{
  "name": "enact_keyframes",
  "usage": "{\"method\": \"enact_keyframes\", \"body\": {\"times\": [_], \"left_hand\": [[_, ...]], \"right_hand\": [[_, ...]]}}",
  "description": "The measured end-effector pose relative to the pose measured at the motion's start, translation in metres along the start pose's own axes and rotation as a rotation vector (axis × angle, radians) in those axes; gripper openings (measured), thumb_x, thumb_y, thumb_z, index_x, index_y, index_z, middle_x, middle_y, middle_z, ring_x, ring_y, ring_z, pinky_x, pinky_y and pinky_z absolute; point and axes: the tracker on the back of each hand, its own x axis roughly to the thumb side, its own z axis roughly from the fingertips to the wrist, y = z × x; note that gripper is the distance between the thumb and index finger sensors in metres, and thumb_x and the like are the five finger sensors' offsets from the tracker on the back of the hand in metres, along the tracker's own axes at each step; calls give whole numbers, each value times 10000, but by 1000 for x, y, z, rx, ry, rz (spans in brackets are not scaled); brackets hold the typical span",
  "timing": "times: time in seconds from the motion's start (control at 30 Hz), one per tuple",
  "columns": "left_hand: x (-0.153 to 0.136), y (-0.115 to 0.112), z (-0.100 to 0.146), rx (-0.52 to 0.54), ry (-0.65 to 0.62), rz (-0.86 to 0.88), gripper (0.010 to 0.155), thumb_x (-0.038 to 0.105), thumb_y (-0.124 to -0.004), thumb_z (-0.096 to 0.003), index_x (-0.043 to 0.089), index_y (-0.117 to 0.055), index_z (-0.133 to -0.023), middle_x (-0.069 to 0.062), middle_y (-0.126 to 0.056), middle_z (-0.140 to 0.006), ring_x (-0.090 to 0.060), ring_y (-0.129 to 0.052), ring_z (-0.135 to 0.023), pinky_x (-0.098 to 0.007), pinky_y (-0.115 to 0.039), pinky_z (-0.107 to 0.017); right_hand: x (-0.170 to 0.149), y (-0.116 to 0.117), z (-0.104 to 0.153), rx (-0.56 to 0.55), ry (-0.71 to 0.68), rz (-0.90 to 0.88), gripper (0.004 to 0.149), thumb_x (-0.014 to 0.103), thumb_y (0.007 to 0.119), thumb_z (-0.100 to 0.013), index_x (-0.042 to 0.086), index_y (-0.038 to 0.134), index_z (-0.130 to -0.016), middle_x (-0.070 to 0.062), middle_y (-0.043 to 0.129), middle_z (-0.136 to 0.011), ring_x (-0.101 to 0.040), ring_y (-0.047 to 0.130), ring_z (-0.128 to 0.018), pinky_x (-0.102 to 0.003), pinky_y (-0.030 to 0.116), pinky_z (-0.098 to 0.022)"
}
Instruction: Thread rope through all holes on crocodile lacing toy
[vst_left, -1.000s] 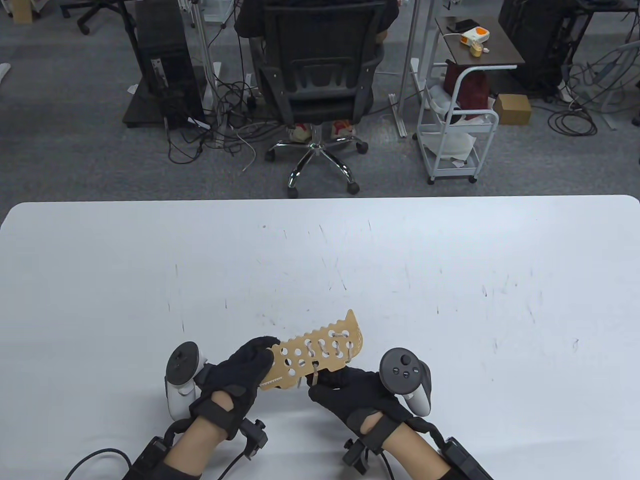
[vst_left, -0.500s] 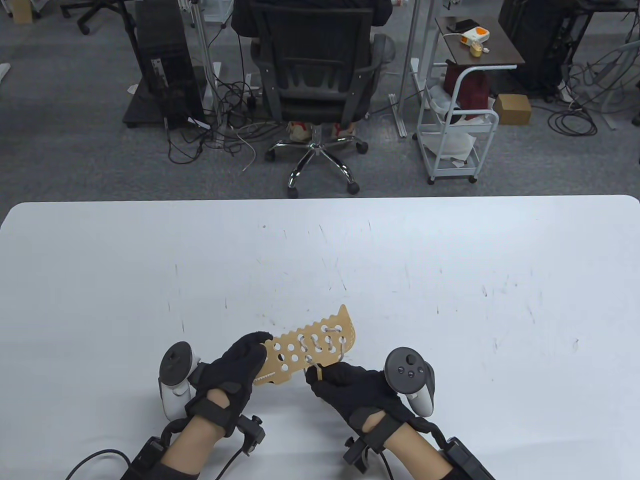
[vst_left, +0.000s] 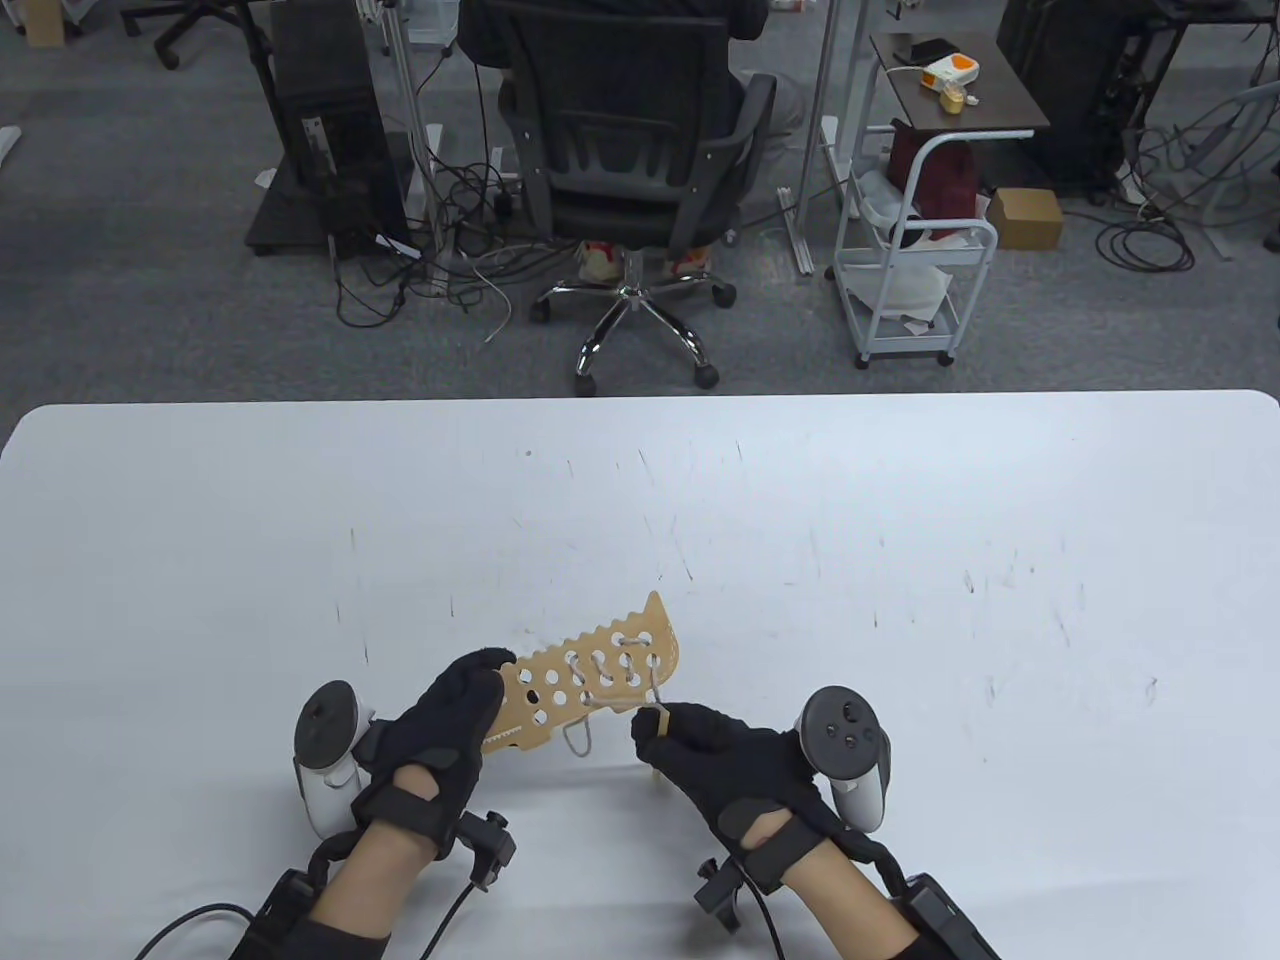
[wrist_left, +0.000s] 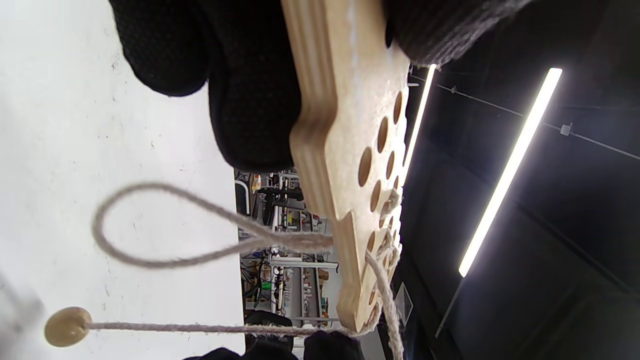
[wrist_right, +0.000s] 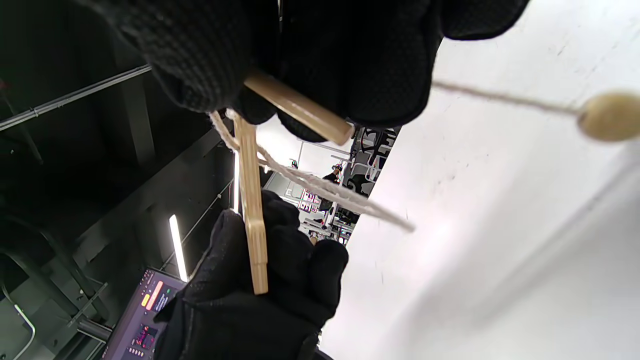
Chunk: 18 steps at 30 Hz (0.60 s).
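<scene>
The wooden crocodile lacing board (vst_left: 590, 680) is held tilted above the white table (vst_left: 900, 560). My left hand (vst_left: 488, 690) grips its near left end. Rope is laced through several holes at the far end; the holes nearer my left hand show bare. My right hand (vst_left: 655, 728) pinches the wooden needle (vst_left: 657, 714) just right of the board's lower edge. A slack rope loop (vst_left: 578, 738) hangs under the board. The left wrist view shows the board (wrist_left: 350, 150), the loop (wrist_left: 150, 260) and the rope's end bead (wrist_left: 67, 326). In the right wrist view my fingers (wrist_right: 350, 60) hold the needle (wrist_right: 300, 110).
Beyond the table's far edge a person sits in a black office chair (vst_left: 630, 150). A white trolley (vst_left: 910, 270) stands to its right and a computer tower (vst_left: 330, 130) to its left, with cables on the floor.
Both hands and the board have shifted left and a little farther away. My right hand has drawn the needle away from the board, and a rope loop now hangs below it.
</scene>
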Motion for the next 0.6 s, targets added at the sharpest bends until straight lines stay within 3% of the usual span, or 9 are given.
{"method": "enact_keyframes", "body": {"times": [0.6], "left_hand": [[0, 24, -2, 95, 6, 31, 530, 484, -754, -473, 240, -702, -941, -2, -930, -756, -179, -1060, -545, -445, -800, -598]], "right_hand": [[4, -40, 0, -162, -15, -120, 415, 329, 831, -470, 210, 827, -867, -123, 904, -802, -392, 853, -703, -632, 551, -614]]}}
